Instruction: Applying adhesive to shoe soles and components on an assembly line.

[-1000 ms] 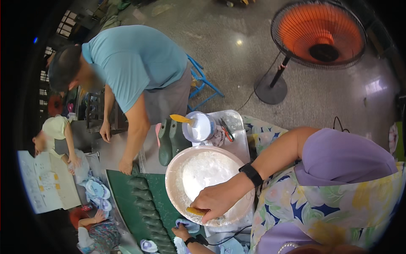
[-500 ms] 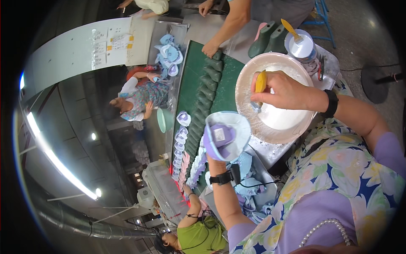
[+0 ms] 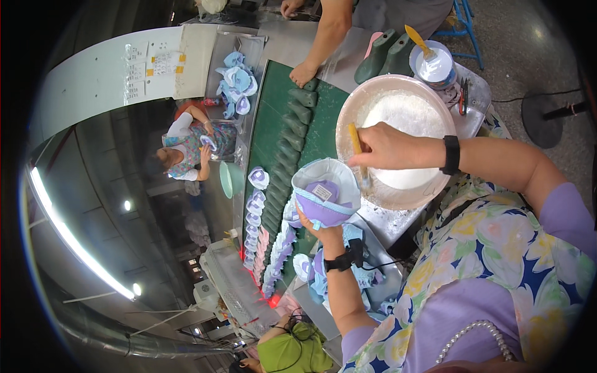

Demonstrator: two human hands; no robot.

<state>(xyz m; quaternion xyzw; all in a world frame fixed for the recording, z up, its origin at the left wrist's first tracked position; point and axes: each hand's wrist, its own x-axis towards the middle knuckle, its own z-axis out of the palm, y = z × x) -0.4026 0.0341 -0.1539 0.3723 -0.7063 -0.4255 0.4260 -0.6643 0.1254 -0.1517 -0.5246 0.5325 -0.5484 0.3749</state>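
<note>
Grasped in the left hand [image 3: 324,234], above the near edge of the green belt [image 3: 328,115]: a lilac and pale blue fabric upper [image 3: 329,210], hiding most of the fingers; white tag [image 3: 322,191] inside, too small to read. Pinched in the right hand [image 3: 390,147], over the left rim of the pink basin [image 3: 349,102]: a yellow-handled brush [image 3: 355,139], bristles blurred, contact with the rim impossible to tell. Mostly hidden beneath the basin, a metal counter [image 3: 393,225]. Along the belt, pale uppers [image 3: 278,256] partly masked by the held one.

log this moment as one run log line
left hand: holds purple-and-blue fabric piece | right hand: holds yellow-handled brush | pale basin: white contents | green surface: row of dark forms
</note>
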